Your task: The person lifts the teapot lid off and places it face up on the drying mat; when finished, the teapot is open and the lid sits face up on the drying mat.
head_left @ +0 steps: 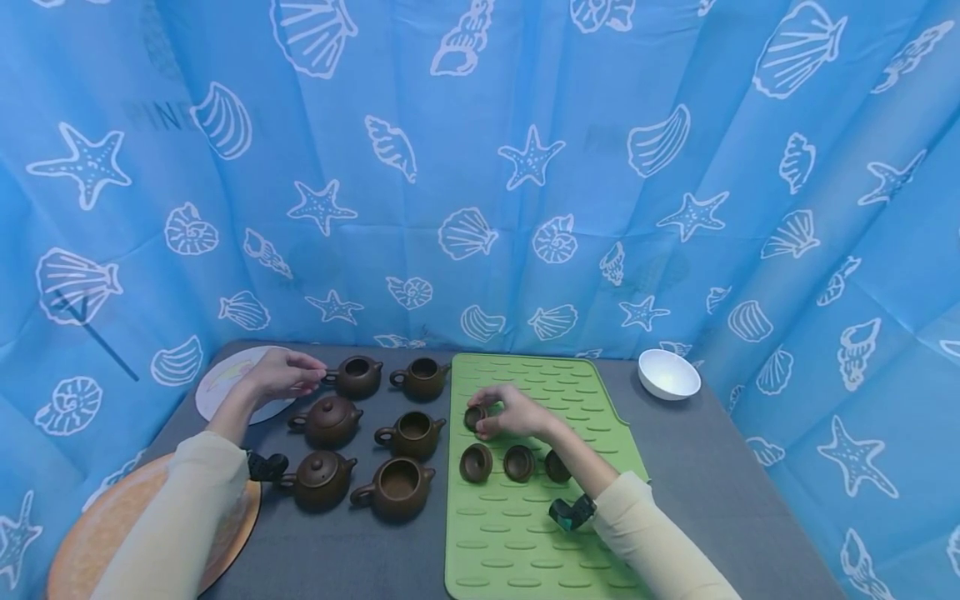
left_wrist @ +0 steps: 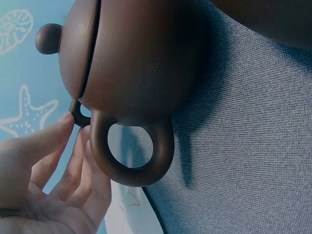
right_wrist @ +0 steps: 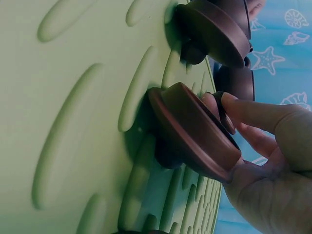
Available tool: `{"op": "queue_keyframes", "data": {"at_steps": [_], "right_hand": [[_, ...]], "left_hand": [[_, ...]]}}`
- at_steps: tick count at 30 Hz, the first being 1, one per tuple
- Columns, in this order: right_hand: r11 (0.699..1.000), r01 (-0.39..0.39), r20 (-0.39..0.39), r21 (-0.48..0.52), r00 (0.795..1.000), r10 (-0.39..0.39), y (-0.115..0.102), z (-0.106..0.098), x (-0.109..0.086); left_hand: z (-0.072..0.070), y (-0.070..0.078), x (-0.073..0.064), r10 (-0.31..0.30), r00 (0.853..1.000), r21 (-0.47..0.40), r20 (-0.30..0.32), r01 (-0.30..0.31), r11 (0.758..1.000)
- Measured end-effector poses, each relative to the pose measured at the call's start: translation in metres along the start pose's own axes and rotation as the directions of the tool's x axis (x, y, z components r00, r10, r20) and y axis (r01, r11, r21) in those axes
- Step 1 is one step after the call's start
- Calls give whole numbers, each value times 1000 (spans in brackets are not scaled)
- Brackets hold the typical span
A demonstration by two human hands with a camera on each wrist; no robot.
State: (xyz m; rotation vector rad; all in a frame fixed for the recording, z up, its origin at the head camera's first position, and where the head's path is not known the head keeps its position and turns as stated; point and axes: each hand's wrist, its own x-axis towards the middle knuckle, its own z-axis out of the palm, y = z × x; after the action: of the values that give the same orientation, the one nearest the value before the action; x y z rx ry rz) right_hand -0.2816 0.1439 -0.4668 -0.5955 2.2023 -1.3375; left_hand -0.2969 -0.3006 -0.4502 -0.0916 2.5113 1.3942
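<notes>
My left hand (head_left: 283, 375) pinches the handle of a lidless brown teapot (head_left: 358, 377) at the back left. In the left wrist view, thumb and fingertips meet on that handle (left_wrist: 79, 115), partly hidden behind a nearer lidded teapot (left_wrist: 146, 63). My right hand (head_left: 513, 412) pinches a small brown teapot lid (head_left: 473, 417) over the green mat (head_left: 517, 533). Close by on the mat lie three more lids, upside down: a left one (head_left: 476, 463), a middle one (head_left: 519, 463) and a right one (head_left: 556, 468), the last partly covered by my forearm.
Two lidded teapots, one (head_left: 328, 422) behind the other (head_left: 320, 481), stand left of three open teapots (head_left: 422, 379) (head_left: 415, 435) (head_left: 397, 490). A white plate (head_left: 213, 387) and an orange round mat (head_left: 93, 521) lie left. A white bowl (head_left: 667, 375) sits back right, before the blue curtain (head_left: 480, 167).
</notes>
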Motion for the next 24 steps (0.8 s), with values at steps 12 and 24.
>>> {"op": "queue_keyframes", "data": {"at_steps": [12,24], "right_hand": [[995,45,24,-94,999,-43,3,-1,2],[990,32,-3,-134,999,-33,-8,-5,-2]], "left_hand": [[-1,1,-1,-2,1000,9,3,2,1000],[-8,3,-9,32,999,72,26,-34,997]]}}
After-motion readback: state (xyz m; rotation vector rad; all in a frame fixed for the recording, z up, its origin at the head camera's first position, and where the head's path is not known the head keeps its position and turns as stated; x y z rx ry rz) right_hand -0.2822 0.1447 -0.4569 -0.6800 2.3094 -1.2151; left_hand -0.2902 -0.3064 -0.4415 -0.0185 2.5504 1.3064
